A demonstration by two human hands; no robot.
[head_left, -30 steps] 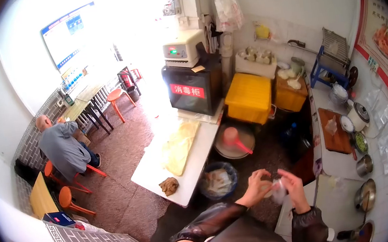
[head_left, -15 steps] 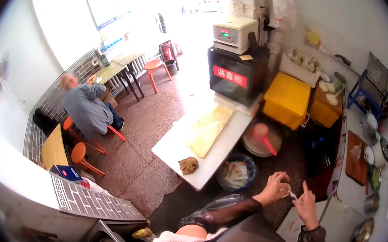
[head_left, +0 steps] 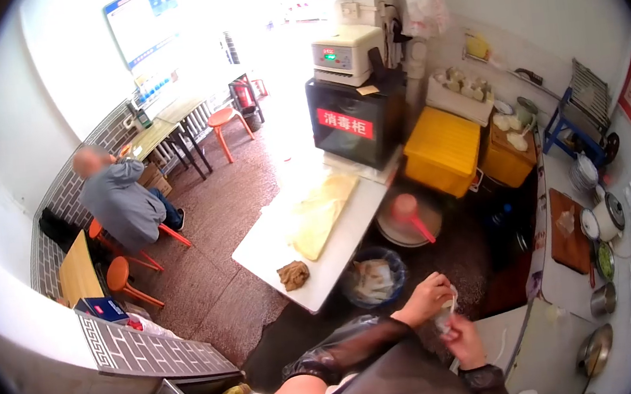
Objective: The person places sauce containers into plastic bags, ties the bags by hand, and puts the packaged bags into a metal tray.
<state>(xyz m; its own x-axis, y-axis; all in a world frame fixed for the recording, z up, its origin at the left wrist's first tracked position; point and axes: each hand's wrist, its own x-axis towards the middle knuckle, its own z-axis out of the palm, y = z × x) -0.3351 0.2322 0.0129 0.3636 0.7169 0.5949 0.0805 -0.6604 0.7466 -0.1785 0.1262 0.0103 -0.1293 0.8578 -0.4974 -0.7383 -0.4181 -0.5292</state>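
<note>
My left hand (head_left: 425, 298) is closed, its fingertips pinching one edge of a small clear plastic piece (head_left: 445, 317). Just below and to the right, my right hand (head_left: 465, 340) is closed on the lower part of the same piece. What the plastic piece is exactly is too small to tell. Both hands are in the air, right of a blue lined bin (head_left: 374, 278) with pale waste in it. Beyond them stands a white table (head_left: 265, 243) with a yellowish sheet (head_left: 325, 213) and a crumpled brown cloth (head_left: 293, 275).
A seated person (head_left: 119, 196) is at the far left near orange stools (head_left: 225, 117). A basin (head_left: 391, 229) holds a pink ladle (head_left: 408, 213). On the right counter are a cutting board (head_left: 566, 234), a white pot (head_left: 607, 215) and metal pans (head_left: 597, 349).
The view has shifted. My hands went from apart around the small clear piece to close together, both now gripping it, with the right hand's fingers folded in.
</note>
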